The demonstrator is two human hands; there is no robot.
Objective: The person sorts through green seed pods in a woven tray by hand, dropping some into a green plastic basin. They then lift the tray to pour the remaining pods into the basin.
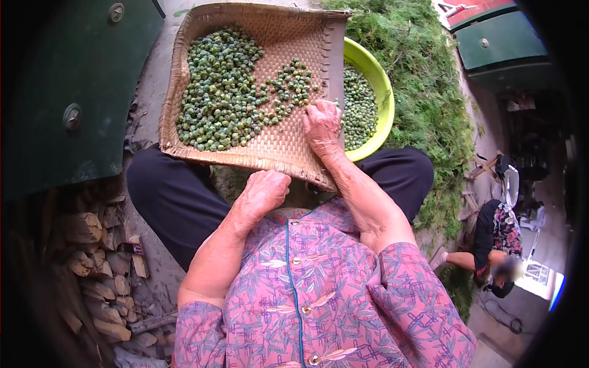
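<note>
A woven scoop-shaped tray (pixel 291 38) rests across my knees, its left part heaped with small green round fruits (pixel 221 92) and a looser group near its middle. My left hand (pixel 265 193) is closed at the tray's near rim, its fingertips mostly hidden. Over the tray's right edge, my right hand (pixel 322 122) has its fingers curled together; what they hold, if anything, is too small to name. Partly beneath that edge sits a yellow-green basin (pixel 384 92) with more green fruits (pixel 359 107) in it.
Cut green foliage (pixel 423 80) lies right of the basin. Split firewood (pixel 101 276) is stacked at lower left, below a dark green panel (pixel 61 73). Another person (pixel 491 242) is low down at the far right, near a white chair. A green and red surface (pixel 500 40) stands at upper right.
</note>
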